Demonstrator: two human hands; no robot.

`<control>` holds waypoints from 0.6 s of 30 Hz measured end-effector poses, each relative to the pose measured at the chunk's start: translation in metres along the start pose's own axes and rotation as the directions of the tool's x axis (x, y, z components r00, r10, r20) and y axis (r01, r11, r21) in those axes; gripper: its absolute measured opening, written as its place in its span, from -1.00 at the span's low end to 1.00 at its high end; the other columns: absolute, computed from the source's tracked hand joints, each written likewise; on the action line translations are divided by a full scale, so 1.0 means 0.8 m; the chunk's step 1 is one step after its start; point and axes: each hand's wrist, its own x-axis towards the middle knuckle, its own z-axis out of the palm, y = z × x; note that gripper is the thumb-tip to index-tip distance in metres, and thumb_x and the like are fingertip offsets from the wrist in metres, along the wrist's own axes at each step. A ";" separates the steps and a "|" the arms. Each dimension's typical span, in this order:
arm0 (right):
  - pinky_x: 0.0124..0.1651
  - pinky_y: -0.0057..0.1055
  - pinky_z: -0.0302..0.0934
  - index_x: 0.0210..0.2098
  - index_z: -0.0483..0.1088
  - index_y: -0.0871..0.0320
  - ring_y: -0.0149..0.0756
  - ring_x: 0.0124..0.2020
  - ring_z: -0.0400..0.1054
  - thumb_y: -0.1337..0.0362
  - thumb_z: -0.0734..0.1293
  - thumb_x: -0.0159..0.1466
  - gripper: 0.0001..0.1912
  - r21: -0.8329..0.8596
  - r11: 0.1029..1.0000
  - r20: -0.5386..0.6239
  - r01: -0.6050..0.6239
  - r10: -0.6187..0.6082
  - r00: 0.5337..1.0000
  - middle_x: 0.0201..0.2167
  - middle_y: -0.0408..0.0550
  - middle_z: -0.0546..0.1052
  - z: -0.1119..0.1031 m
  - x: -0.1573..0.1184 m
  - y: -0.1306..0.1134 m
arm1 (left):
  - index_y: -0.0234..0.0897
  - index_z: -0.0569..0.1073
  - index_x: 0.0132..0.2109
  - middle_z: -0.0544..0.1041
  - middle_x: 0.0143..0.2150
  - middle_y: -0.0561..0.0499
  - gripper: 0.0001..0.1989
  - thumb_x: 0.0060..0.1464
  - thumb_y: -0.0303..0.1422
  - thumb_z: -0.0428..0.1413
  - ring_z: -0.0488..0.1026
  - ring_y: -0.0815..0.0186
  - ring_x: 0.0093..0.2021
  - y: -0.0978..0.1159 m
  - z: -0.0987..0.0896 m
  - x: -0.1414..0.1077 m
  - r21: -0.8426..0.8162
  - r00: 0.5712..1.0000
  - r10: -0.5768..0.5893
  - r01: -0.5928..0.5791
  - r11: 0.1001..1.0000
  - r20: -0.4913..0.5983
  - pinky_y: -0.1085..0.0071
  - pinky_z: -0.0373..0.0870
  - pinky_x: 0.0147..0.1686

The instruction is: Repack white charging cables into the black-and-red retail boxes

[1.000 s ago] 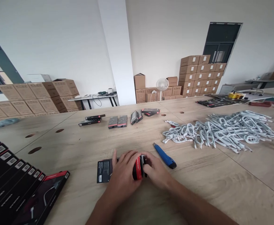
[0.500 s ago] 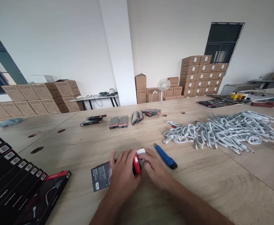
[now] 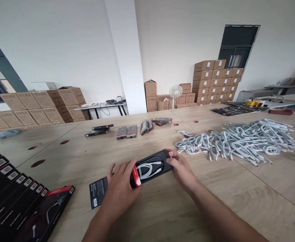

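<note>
Okay, so the black tray (image 3: 168, 164) is just below centre of view, toward 6 o'clock, held over the desk (image 3: 162, 215) with a coiled white cable (image 3: 146, 170) in it. Left hand (image 3: 120, 181) has its fingers wrapped around the red-edged sleeve (image 3: 136, 176) at the tray's 8 o'clock end; right hand (image 3: 180, 166) has its fingers pinched on the bare 2 o'clock end. A printed panel (image 3: 97, 193) pokes out past the left hand, can't tell what it's attached to. Loose cables (image 3: 245, 141) are off at 2 o'clock, packs (image 3: 13, 201) at 8.

Handling-wise, I'd guess it's light: stiffish tray, bendy cable, smooth sides that might slip. I'd grip the tray by its solid end, clear of the cable, and go easy on the sleeve since thin walls could crush.
</note>
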 end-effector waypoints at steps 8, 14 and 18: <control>0.34 0.12 0.03 -0.17 0.51 0.06 0.08 0.33 0.13 0.29 0.39 0.22 -0.83 -0.535 0.724 0.123 0.436 -0.444 0.888 0.24 0.15 0.36 -0.009 -0.004 0.005 | -0.04 0.29 0.32 0.52 0.15 -0.07 -0.30 0.00 -0.38 0.14 0.44 0.01 0.15 -0.007 0.001 -0.006 0.051 0.992 -0.063 0.058 0.997 0.107 -0.18 -0.10 0.35; 0.22 0.27 0.15 -0.30 0.52 0.10 0.23 0.36 0.08 0.46 0.39 0.21 -0.86 -0.762 0.410 0.358 0.501 -0.377 0.854 0.30 0.20 0.34 -0.004 -0.014 0.012 | -0.08 0.32 0.31 0.48 0.23 -0.07 -0.29 -0.05 -0.44 0.09 0.37 0.03 0.24 0.016 -0.001 -0.002 0.039 0.977 -0.042 0.034 0.999 0.210 -0.14 -0.17 0.39; 0.22 0.20 0.19 -0.34 0.45 0.10 0.14 0.35 0.11 0.47 0.33 0.27 -0.86 -0.736 0.413 0.378 0.536 -0.405 0.832 0.26 0.16 0.40 -0.002 -0.014 0.006 | -0.07 0.32 0.32 0.46 0.26 -0.05 -0.28 -0.06 -0.41 0.09 0.35 0.07 0.26 0.016 -0.003 -0.001 0.038 0.949 -0.105 0.098 0.994 0.298 -0.10 -0.17 0.41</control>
